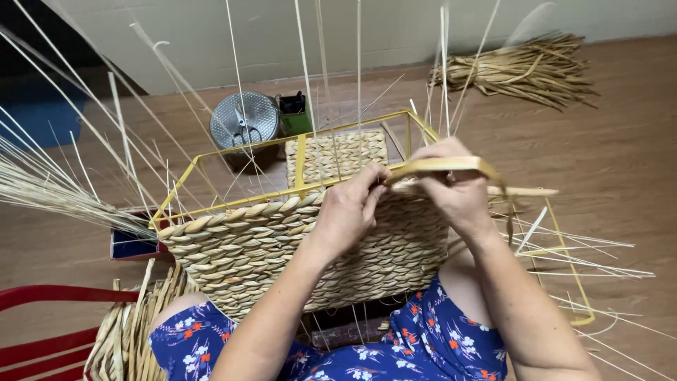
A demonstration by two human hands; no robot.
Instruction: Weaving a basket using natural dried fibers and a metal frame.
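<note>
A half-woven straw basket (247, 247) on a yellow wire frame (240, 148) rests against my knees. Thin pale reed stakes (324, 77) rise from its rim. My left hand (349, 208) pinches the woven top edge near the middle of the near wall. My right hand (455, 187) grips a flat tan straw strand (451, 164), which loops over my fingers and bends down to the right. Both hands meet at the rim, fingertips almost touching.
A bundle of dry straw (525, 67) lies on the wooden floor at the back right. A round metal lid with scissors (245, 121) sits behind the basket. More straw (134, 331) lies by a red chair (49, 331) at the left.
</note>
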